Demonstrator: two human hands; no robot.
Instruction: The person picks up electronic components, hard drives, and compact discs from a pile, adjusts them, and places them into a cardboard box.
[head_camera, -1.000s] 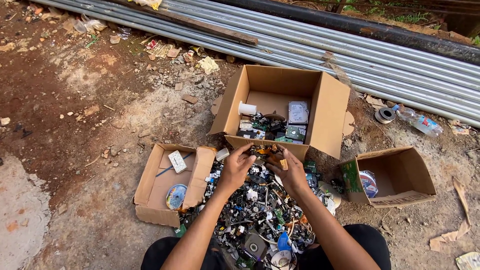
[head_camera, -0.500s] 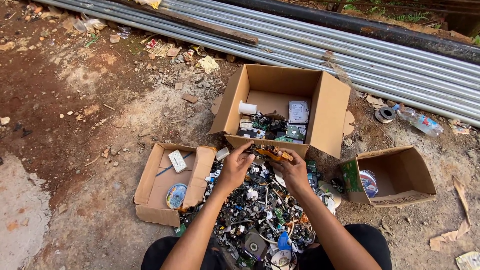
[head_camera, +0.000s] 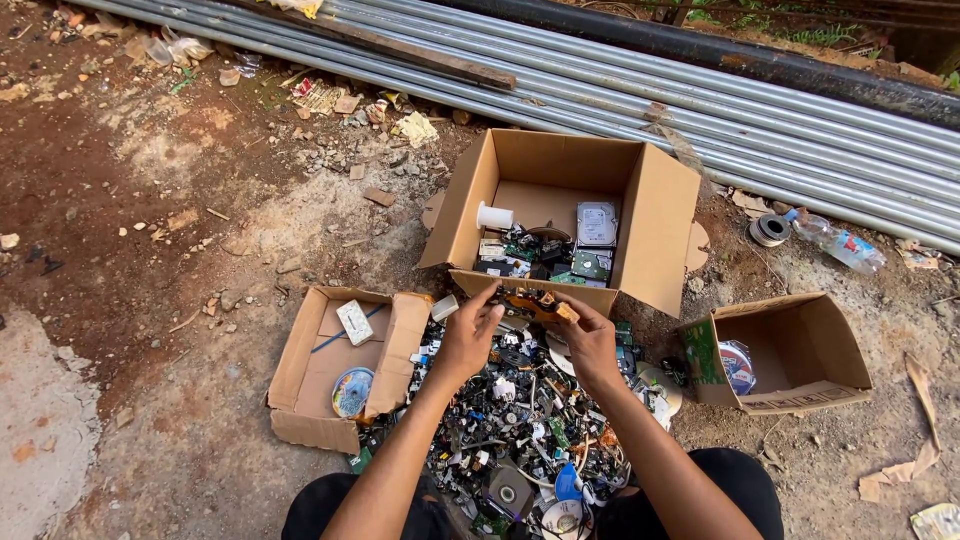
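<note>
A small orange-brown circuit board (head_camera: 535, 302), studded with dark parts, sits just above the front flap of the big cardboard box (head_camera: 660, 215), over the scrap pile (head_camera: 520, 420). Left hand (head_camera: 466, 335) pinches its left end, fingers closed on it, wrist angled up. Right hand (head_camera: 590, 340) clamps the right end, thumb on top.

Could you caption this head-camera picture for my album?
Both hands, left hand and right hand, hold a small circuit board above the scrap pile.
</note>
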